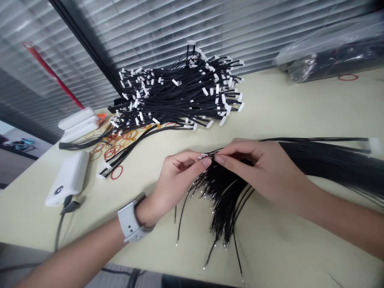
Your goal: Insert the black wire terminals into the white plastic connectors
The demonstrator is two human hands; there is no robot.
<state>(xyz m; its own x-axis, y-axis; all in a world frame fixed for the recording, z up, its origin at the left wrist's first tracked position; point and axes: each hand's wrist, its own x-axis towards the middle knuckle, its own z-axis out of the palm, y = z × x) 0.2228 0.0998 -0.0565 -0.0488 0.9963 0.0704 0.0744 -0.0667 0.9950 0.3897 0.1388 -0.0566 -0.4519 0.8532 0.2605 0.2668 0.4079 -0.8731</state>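
Observation:
My left hand (pixel 180 172) pinches the metal-tipped ends of a few thin black wires between thumb and forefinger. Close beside it, my right hand (pixel 258 164) is closed on the same black wires, a little further back from the tips. Under both hands a thick bundle of loose black wires (pixel 225 204) fans out toward the front edge, small silvery terminals at its ends. That bundle runs off to the right past my wrist, where a white connector (pixel 374 146) sits on a pair of wires.
A large heap of black cables with white connectors (pixel 180 92) lies by the blinds. Rubber bands (pixel 112 150) are scattered left of it, near a white power bank (pixel 69 178) with a plugged-in cable. A plastic-bagged bundle (pixel 333 52) lies at the back right of the table (pixel 270 108).

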